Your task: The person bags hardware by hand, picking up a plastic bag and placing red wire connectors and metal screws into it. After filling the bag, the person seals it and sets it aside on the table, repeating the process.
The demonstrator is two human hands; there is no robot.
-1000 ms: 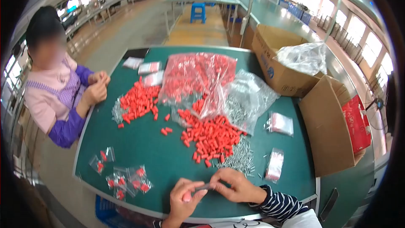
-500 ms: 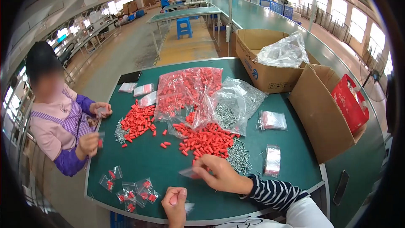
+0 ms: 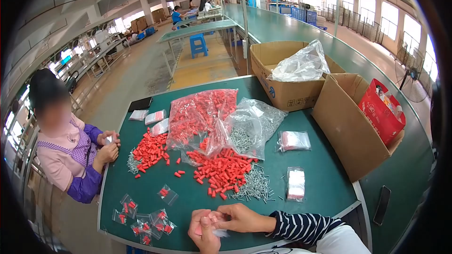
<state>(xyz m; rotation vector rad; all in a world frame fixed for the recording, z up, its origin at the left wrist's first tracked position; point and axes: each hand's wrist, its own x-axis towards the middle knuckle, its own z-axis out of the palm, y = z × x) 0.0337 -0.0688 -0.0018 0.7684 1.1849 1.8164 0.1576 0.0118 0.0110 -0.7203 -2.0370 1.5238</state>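
Note:
My left hand and my right hand meet near the table's front edge, fingers pressed together around a small clear bag. Part of the bag shows below the fingers; its contents are mostly hidden. Beyond my hands lie a heap of red plastic plugs and a pile of silver screws. Behind these rest a large bag of red plugs and a clear bag of screws. Several small filled bags lie left of my hands.
A co-worker at the left edge holds a small bag. Stacks of empty bags lie at the right. Two cardboard boxes stand at the right, one holding a red bag. A phone lies beyond the right edge.
My right hand has moved down and left to meet my left hand at the bag. The co-worker's hands have come together, and another filled bag lies on the table. The view has shifted.

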